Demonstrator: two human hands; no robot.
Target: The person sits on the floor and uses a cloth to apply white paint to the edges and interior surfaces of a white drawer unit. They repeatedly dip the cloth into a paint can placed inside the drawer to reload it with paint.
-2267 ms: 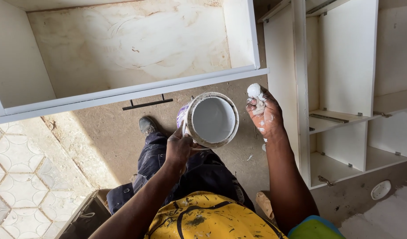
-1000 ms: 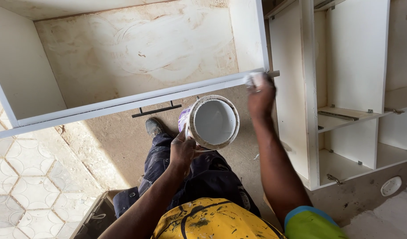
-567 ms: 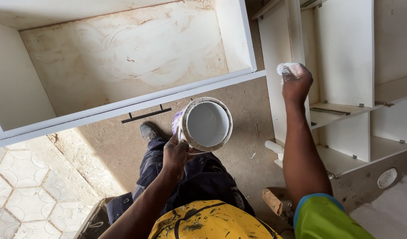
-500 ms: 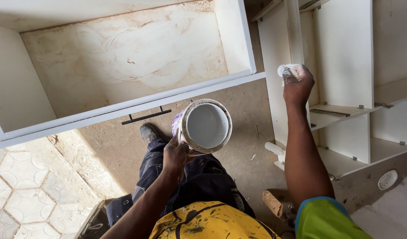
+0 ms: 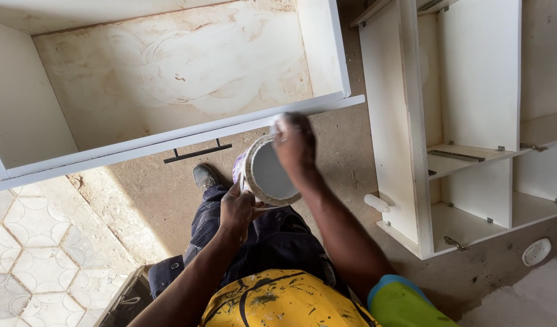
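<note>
My left hand [image 5: 237, 209] grips the side of a round tub of white filler [image 5: 267, 175], held tilted at chest height. Over the tub's upper rim sits my right hand [image 5: 295, 145], fingers closed on a small white pad [image 5: 277, 123] that shows only at its edge. Right behind both hands runs the front edge of a white drawer box [image 5: 187, 130] with a black handle [image 5: 197, 151]. Its bottom panel is smeared with pale filler.
A white cabinet carcass [image 5: 405, 121] with shelves and metal brackets stands at the right. A white cylinder [image 5: 376, 203] lies by its foot and a small white lid [image 5: 536, 251] lies at the far right. Patterned tiles [image 5: 24, 266] cover the floor at the left.
My right hand left the cabinet's upright panel at the right and came back left and down to the tub's rim. The tub has stayed in my left hand.
</note>
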